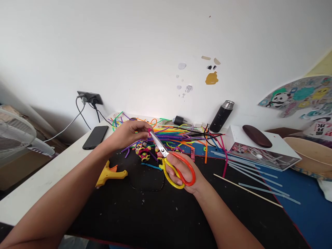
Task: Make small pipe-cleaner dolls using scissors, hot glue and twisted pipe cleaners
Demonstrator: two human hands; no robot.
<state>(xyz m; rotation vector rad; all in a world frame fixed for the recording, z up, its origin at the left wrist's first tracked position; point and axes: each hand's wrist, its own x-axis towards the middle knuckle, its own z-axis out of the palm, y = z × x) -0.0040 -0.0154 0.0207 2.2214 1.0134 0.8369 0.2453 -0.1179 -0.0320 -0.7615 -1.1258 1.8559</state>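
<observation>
Head view: the right hand (183,167) is closed around the looped handles of the scissors (164,151), whose blades point to 11 o'clock. At the blade tips, the left hand (132,133) pinches a small magenta piece (149,130) between thumb and fingers. Outward from the scissors: pipe cleaners (178,133), 12 o'clock; flask (220,117), 2 o'clock; translucent sticks (264,190), 3 o'clock; glue gun (107,176), 8 o'clock.
</observation>
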